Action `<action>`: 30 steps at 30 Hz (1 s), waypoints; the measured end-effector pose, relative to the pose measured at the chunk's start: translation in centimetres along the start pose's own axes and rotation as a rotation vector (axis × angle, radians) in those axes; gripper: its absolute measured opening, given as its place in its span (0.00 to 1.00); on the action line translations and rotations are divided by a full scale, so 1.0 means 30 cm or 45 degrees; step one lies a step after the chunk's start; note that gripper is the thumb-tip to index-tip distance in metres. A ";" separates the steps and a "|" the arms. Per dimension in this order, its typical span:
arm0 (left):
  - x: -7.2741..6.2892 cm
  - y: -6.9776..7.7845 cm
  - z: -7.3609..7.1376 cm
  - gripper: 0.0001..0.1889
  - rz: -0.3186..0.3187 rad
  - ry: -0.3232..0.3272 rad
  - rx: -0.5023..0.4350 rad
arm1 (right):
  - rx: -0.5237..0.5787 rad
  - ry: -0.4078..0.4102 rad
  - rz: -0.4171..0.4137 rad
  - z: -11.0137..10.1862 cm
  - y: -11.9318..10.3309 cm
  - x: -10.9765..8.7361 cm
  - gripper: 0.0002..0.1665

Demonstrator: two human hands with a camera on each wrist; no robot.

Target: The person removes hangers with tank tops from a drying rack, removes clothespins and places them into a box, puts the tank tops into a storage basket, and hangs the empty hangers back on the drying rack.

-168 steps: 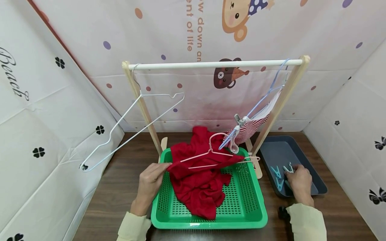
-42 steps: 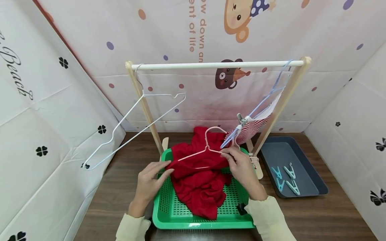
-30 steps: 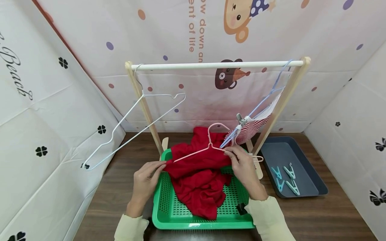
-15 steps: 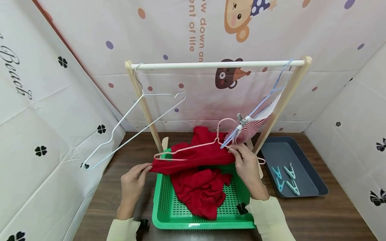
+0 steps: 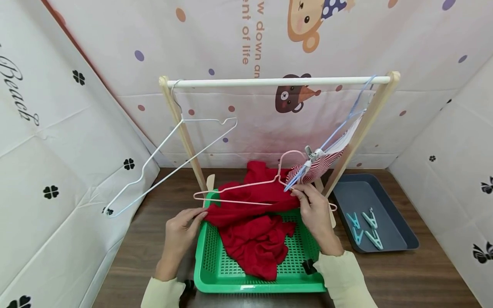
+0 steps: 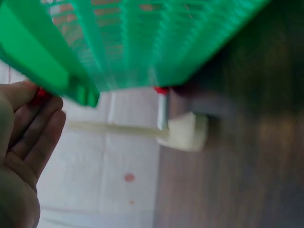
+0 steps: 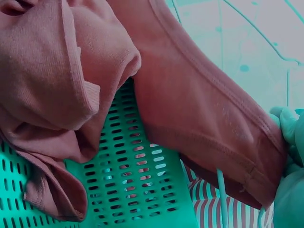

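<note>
Thumb and fingers of my left hand [image 5: 181,233] pinch the left corner of a red knit garment [image 5: 246,211], part of which lies bunched in a green perforated basket [image 5: 265,288]. A pink hanger [image 5: 242,185] lies across the garment, its hook up and its left end bare in front of the cloth. Near the hanger's right shoulder my right hand [image 5: 316,216] pinches the hanger together with the garment's edge. The right wrist view shows the cloth [image 7: 209,104] stretched to that hand [image 7: 289,161], with hanger wire [image 7: 222,194] coming out below its hem.
A wooden rack with a white rod [image 5: 269,82] stands behind. On it hang a white hanger [image 5: 154,158] and a blue hanger [image 5: 339,128] with a striped cloth [image 5: 321,167] and clips. A grey tray [image 5: 389,205] at right holds several blue-green clothespins [image 5: 371,220].
My right hand has come from the tray, leaving the clothespins there, to the hanger. The hanger has shifted right, its left end out of the cloth. My left hand went left, then partly back.
</note>
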State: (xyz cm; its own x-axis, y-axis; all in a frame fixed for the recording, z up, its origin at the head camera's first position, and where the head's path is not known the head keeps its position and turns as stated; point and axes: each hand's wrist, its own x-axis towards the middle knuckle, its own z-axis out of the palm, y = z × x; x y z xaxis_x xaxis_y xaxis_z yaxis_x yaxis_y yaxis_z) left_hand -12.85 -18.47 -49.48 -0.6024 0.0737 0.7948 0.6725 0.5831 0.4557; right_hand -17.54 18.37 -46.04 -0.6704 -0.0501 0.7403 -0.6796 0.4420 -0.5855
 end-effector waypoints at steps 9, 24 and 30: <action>0.053 0.081 0.031 0.18 0.056 -0.267 -0.148 | -0.003 -0.022 -0.044 0.008 -0.004 0.004 0.11; 0.121 0.074 -0.012 0.25 0.178 0.046 0.002 | -0.023 -0.166 -0.130 0.016 -0.013 -0.016 0.16; 0.110 0.054 0.008 0.25 0.170 -0.150 0.057 | 0.066 -0.186 -0.205 0.033 -0.030 -0.022 0.17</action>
State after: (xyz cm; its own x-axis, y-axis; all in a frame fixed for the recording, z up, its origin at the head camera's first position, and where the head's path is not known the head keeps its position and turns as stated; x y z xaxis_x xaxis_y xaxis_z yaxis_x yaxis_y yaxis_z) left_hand -13.87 -17.09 -46.23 -0.5572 0.2459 0.7932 0.7316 0.5972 0.3287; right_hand -16.77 17.12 -46.33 -0.5858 -0.2472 0.7718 -0.7929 0.3717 -0.4828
